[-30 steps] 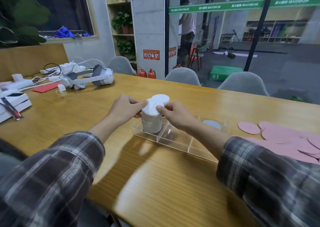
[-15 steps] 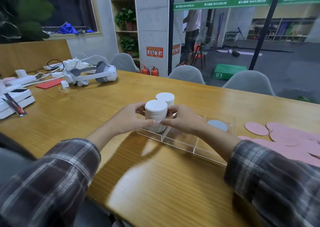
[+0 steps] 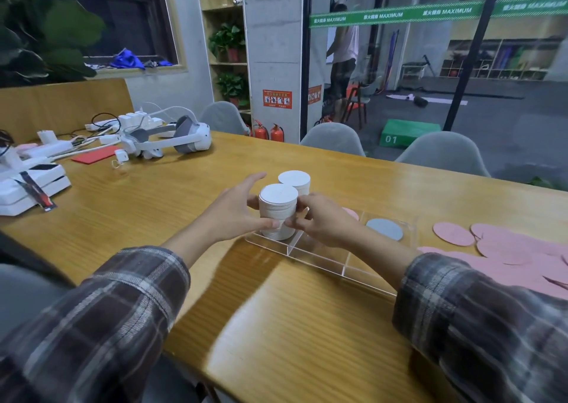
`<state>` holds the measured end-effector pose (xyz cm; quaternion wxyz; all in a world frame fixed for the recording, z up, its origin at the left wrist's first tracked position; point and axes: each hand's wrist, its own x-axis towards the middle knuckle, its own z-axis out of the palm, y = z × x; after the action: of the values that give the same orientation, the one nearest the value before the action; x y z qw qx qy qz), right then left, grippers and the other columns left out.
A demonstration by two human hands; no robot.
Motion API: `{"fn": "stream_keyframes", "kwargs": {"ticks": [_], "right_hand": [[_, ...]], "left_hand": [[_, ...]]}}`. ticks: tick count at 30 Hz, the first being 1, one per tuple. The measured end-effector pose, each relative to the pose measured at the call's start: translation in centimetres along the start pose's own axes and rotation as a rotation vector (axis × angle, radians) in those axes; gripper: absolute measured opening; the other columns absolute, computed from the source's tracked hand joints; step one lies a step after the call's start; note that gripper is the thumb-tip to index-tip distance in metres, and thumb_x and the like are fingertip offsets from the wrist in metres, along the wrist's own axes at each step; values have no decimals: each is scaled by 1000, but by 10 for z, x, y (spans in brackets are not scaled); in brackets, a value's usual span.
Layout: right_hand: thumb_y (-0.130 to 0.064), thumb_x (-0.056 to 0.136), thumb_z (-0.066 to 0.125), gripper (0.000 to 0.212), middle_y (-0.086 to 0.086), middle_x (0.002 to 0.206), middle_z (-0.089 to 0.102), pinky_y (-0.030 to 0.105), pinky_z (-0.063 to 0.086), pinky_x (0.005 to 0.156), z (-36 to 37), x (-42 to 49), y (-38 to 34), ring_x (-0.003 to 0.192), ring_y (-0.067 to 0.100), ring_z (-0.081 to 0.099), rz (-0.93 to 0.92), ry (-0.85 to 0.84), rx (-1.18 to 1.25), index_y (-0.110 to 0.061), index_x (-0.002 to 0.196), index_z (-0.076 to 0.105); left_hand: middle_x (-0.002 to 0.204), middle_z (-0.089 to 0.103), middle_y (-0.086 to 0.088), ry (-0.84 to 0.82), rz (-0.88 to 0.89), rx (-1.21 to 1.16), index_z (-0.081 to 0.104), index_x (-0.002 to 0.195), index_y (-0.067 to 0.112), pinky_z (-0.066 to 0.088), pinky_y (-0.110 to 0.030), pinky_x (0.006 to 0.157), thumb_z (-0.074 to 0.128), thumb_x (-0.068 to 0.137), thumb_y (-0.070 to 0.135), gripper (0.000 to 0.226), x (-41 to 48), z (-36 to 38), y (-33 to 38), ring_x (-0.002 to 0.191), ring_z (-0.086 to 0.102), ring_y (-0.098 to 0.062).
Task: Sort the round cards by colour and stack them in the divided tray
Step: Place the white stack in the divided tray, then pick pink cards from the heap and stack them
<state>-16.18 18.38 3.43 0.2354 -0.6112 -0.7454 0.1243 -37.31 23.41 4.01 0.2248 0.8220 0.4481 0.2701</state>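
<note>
At the far left of the wooden bench (image 3: 147, 206) lie flat white boxes (image 3: 30, 187), and beyond them a white headset (image 3: 178, 136) among cables. Near the middle, the left hand (image 3: 236, 215) cups the near white stack (image 3: 278, 210) of round cards, thumb pressed on its front and index finger lifted clear. This stack stands upright in the left end of the clear divided tray (image 3: 325, 264), just in front of a second white stack (image 3: 295, 180). The right hand (image 3: 322, 221) grips the near stack from the other side, fingers curled. A single grey card (image 3: 384, 229) lies flat in a far right compartment. Loose pink cards (image 3: 510, 250) overlap on the bench beside the tray.
</note>
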Motion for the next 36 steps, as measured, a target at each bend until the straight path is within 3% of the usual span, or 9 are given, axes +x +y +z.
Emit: {"fn": "stream_keyframes", "kwargs": {"ticks": [3, 6, 8, 12, 15, 22, 27, 32, 36], "right_hand": [[-43, 94, 68, 45, -2, 117, 56, 28, 39, 78, -6, -9, 0, 98, 16, 54, 22, 19, -68, -17, 130, 61], [-53, 91, 68, 60, -2, 126, 59, 35, 48, 92, -19, -22, 4, 110, 18, 59, 66, 72, -100, -18, 139, 57], [-52, 90, 70, 62, 0, 125, 62, 33, 46, 90, -32, -35, 11, 108, 18, 59, 74, 82, -96, -17, 140, 57], [-49, 90, 71, 61, 0, 123, 65, 28, 42, 81, -63, -69, 31, 94, 13, 58, 108, 107, -92, -15, 139, 59], [-48, 92, 70, 56, -1, 122, 67, 26, 41, 78, -87, -101, 51, 95, 14, 61, 168, 134, -86, -15, 137, 61], [-43, 91, 72, 48, -5, 110, 69, 27, 45, 78, -137, -195, 106, 92, 13, 64, 289, 219, -111, -16, 131, 65], [-40, 92, 72, 42, -9, 109, 68, 21, 46, 79, -153, -260, 141, 93, 9, 64, 369, 281, -99, -20, 128, 66], [-39, 91, 73, 37, -11, 106, 68, 6, 41, 75, -148, -309, 152, 90, 8, 62, 379, 343, -90, -24, 124, 68], [-38, 92, 72, 30, -14, 100, 67, 12, 43, 73, -140, -337, 152, 85, 4, 60, 328, 379, -123, -26, 119, 70]], "left_hand": [[143, 60, 6, -26, 7, 23, 27, 160, 41, 41, -33, 109, 94, 63, 58, 119, -1, -2, 7, 135, 51, -10], [146, 52, 9, 68, 113, 74, 38, 157, 34, 39, -32, 108, 92, 67, 56, 107, -4, -3, 25, 136, 47, -9], [145, 50, 11, 127, 181, 91, 47, 151, 32, 42, -35, 110, 91, 70, 56, 96, -2, -3, 42, 134, 47, -8], [139, 51, 13, 99, 302, 92, 59, 141, 32, 41, -28, 107, 90, 70, 57, 81, 2, 10, 81, 129, 48, -4], [138, 53, 13, 25, 374, 97, 66, 133, 30, 40, -23, 104, 89, 72, 55, 70, 7, 32, 112, 125, 48, 0], [124, 64, 8, -154, 509, 53, 73, 124, 26, 47, -27, 89, 87, 79, 48, 52, 13, 116, 198, 112, 57, -9], [112, 72, 9, -287, 529, 42, 75, 120, 24, 45, -14, 73, 85, 84, 41, 42, 10, 166, 240, 98, 66, -7], [96, 74, 12, -351, 507, -26, 78, 110, 25, 51, -19, 74, 83, 85, 35, 27, -12, 210, 254, 77, 64, -3], [86, 68, 12, -328, 570, -129, 82, 99, 27, 43, -11, 68, 84, 84, 33, 16, -32, 242, 258, 73, 57, 0]]}}
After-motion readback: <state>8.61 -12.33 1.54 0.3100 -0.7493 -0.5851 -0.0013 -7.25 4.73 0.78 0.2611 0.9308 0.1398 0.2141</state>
